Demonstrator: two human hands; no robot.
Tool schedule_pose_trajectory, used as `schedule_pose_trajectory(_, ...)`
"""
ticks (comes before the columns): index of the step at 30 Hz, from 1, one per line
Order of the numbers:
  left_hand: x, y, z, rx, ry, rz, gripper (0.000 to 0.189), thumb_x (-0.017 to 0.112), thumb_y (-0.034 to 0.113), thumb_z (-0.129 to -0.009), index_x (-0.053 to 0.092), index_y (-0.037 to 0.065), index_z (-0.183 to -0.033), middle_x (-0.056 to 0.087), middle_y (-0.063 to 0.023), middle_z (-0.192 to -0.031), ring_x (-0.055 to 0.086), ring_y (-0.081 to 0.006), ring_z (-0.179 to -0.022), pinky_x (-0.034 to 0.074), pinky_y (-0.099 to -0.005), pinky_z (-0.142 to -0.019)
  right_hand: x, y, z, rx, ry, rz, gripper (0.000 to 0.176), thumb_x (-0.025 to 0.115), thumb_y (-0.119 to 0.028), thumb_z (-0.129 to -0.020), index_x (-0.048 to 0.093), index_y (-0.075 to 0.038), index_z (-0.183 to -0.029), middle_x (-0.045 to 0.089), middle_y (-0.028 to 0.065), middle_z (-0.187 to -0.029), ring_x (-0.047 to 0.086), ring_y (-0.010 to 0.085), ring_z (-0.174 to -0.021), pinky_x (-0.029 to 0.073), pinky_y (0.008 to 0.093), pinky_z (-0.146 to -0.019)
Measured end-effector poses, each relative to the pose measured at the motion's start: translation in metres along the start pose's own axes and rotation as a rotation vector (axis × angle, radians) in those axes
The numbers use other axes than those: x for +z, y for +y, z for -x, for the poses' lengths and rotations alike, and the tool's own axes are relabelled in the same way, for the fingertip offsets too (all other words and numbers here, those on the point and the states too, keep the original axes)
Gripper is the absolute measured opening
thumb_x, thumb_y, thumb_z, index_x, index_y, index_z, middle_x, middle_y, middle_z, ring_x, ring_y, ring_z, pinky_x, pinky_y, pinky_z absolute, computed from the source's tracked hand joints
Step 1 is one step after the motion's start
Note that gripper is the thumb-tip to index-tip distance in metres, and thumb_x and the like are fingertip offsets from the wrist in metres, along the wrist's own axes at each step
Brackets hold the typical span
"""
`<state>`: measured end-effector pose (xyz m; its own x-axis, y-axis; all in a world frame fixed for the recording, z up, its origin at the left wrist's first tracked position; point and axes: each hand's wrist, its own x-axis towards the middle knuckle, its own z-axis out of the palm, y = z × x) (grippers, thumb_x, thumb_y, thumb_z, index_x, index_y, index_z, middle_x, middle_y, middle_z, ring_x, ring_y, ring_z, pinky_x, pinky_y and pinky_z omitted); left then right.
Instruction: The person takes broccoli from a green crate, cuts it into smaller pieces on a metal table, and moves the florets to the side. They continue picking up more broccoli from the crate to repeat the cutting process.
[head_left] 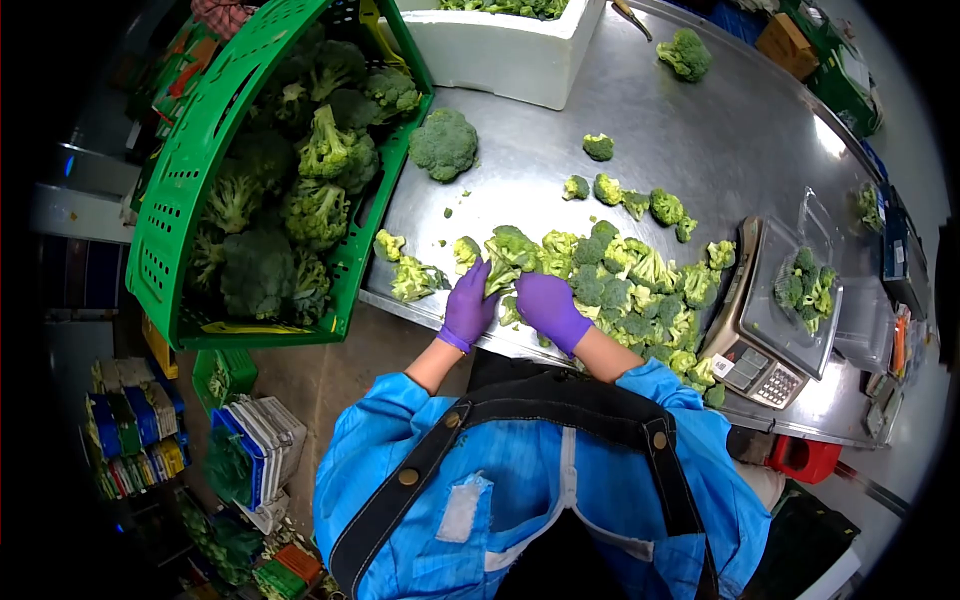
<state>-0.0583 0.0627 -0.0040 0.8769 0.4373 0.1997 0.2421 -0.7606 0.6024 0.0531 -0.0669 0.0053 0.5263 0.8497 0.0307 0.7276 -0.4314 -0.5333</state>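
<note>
Both of my hands wear purple gloves and are close together at the table's front edge. My left hand (468,308) is closed on a broccoli piece (508,250), its pale stem pointing toward me. Just to the right, my right hand (550,308) is curled shut beside that stem; whatever its fingers hold is hidden beneath them. A spread of cut broccoli florets (630,285) lies against and beyond my right hand. Left of my left hand lie a few loose pieces, including a pale-stemmed floret (410,278).
A tilted green crate (165,255) full of broccoli heads stands at left. On the metal table (520,125) are a whole broccoli head (443,145), a white foam box (500,60), a knife (630,18) and a scale (752,355) bearing a clear tray with florets (806,290).
</note>
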Motion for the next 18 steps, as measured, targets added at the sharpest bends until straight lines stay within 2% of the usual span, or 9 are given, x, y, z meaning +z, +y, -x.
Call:
schedule_pose_trajectory(2, -0.001, 0.003, -0.007, 0.011, 0.010, -0.024, 0.055, 0.070, 0.011, -0.069, 0.048, 0.003, -0.119, 0.051, -0.0209, -0.119, 0.053, -0.0344, -0.105, 0.044, -0.0377, -0.088, 0.004, 0.007, -0.004, -0.078, 0.028, -0.029, 0.017, 0.048, -0.019, -0.084, 0.057, -0.006, -0.077, 0.059, 0.0141, -0.066, 0.059, 0.0323, -0.060, 0.046, 0.0428, -0.055)
schedule_pose_trajectory(4, -0.003, 0.006, -0.009, -0.004, 0.059, 0.093, 0.054, 0.072, 0.009, -0.067, 0.051, 0.004, -0.116, 0.054, -0.0194, -0.116, 0.053, -0.0334, -0.106, 0.044, -0.0370, -0.088, 0.003, 0.005, 0.003, 0.074, 0.027, -0.114, 0.026, 0.047, -0.024, -0.087, 0.059, -0.005, -0.074, 0.060, 0.0156, -0.068, 0.059, 0.0337, -0.062, 0.046, 0.0434, -0.058)
schedule_pose_trajectory(5, -0.002, 0.008, -0.011, -0.014, 0.086, 0.133, 0.052, 0.073, 0.007, -0.065, 0.053, 0.004, -0.113, 0.056, -0.0180, -0.114, 0.054, -0.0323, -0.105, 0.044, -0.0369, -0.088, 0.006, 0.006, 0.006, 0.104, 0.043, -0.141, 0.030, 0.046, -0.029, -0.089, 0.059, -0.005, -0.077, 0.059, 0.0171, -0.069, 0.058, 0.0345, -0.063, 0.046, 0.0448, -0.058)
schedule_pose_trajectory(8, -0.005, 0.016, -0.017, -0.058, 0.083, 0.155, 0.051, 0.073, 0.007, -0.065, 0.054, 0.005, -0.112, 0.056, -0.0176, -0.114, 0.055, -0.0322, -0.104, 0.045, -0.0365, -0.088, 0.010, 0.009, 0.008, 0.138, 0.100, -0.212, 0.025, 0.047, -0.028, -0.088, 0.057, -0.005, -0.081, 0.059, 0.0171, -0.068, 0.058, 0.0353, -0.062, 0.045, 0.0455, -0.057)
schedule_pose_trajectory(9, -0.007, 0.020, -0.019, -0.116, 0.091, 0.144, 0.052, 0.074, 0.010, -0.065, 0.054, 0.003, -0.112, 0.059, -0.0185, -0.107, 0.059, -0.0301, -0.097, 0.047, -0.0350, -0.083, 0.004, 0.005, 0.009, 0.138, 0.098, -0.212, 0.025, 0.047, -0.028, -0.088, 0.057, -0.005, -0.081, 0.059, 0.0171, -0.068, 0.058, 0.0353, -0.062, 0.045, 0.0455, -0.057)
schedule_pose_trajectory(10, -0.011, 0.020, -0.023, -0.116, 0.091, 0.144, 0.052, 0.074, 0.010, -0.065, 0.054, 0.003, -0.112, 0.059, -0.0185, -0.107, 0.059, -0.0301, -0.097, 0.047, -0.0350, -0.083, -0.005, 0.000, 0.011, 0.143, 0.133, -0.210, 0.023, 0.048, -0.027, -0.088, 0.055, -0.006, -0.084, 0.059, 0.0173, -0.068, 0.058, 0.0356, -0.060, 0.045, 0.0457, -0.056)
schedule_pose_trajectory(12, -0.021, 0.015, -0.028, -0.445, 0.036, 0.306, 0.055, 0.075, 0.015, -0.064, 0.054, 0.000, -0.113, 0.063, -0.0192, -0.097, 0.063, -0.0267, -0.088, 0.049, -0.0333, -0.078, -0.011, 0.000, 0.011, 0.146, 0.169, -0.202, 0.021, 0.048, -0.027, -0.088, 0.053, -0.006, -0.086, 0.059, 0.0174, -0.068, 0.057, 0.0360, -0.059, 0.045, 0.0460, -0.054)
schedule_pose_trajectory(13, -0.017, 0.004, -0.027, -0.388, 0.088, 0.331, 0.060, 0.077, 0.019, -0.063, 0.054, -0.003, -0.114, 0.065, -0.0195, -0.090, 0.064, -0.0237, -0.082, 0.050, -0.0318, -0.074, -0.009, 0.004, 0.010, 0.131, 0.147, -0.178, 0.020, 0.049, -0.026, -0.088, 0.052, -0.006, -0.086, 0.059, 0.0174, -0.067, 0.057, 0.0362, -0.058, 0.045, 0.0457, -0.053)
schedule_pose_trajectory(18, -0.014, -0.015, -0.026, -0.470, 0.005, 0.449, 0.062, 0.079, 0.021, -0.062, 0.054, -0.007, -0.112, 0.065, -0.0182, -0.093, 0.063, -0.0200, -0.083, 0.049, -0.0307, -0.076, -0.007, 0.002, 0.013, 0.086, 0.030, -0.093, 0.022, 0.047, -0.026, -0.088, 0.050, -0.004, -0.086, 0.059, 0.0149, -0.068, 0.059, 0.0322, -0.057, 0.047, 0.0437, -0.052)
